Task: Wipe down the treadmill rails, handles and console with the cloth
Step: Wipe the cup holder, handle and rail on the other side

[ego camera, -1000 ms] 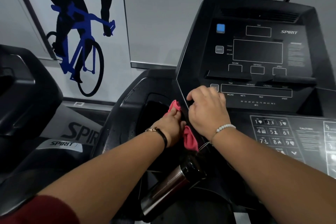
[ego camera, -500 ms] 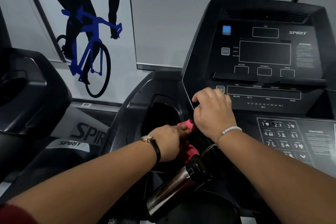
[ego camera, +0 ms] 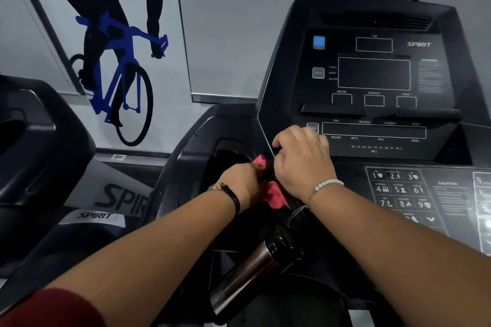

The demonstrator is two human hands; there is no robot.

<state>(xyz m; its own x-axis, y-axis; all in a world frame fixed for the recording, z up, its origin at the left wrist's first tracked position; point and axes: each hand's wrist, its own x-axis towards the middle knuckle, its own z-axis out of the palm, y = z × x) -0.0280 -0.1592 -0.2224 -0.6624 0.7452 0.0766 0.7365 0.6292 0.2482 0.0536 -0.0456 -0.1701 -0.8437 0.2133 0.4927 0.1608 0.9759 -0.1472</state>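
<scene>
The pink cloth (ego camera: 276, 195) is bunched at the left edge of the treadmill console (ego camera: 372, 74), beside the dark cup pocket (ego camera: 228, 151), probably to reach the seam there. The left hand (ego camera: 244, 183) has its grip closed on the cloth. The right hand (ego camera: 303, 162) is curled over the console's edge, perhaps bracing; whether its grip takes any cloth cannot be told. A steel bottle (ego camera: 255, 273) lies tilted in the tray below. A second treadmill (ego camera: 39, 141) stands to the left, and a cyclist poster (ego camera: 117, 61) hangs on the grey wall.
</scene>
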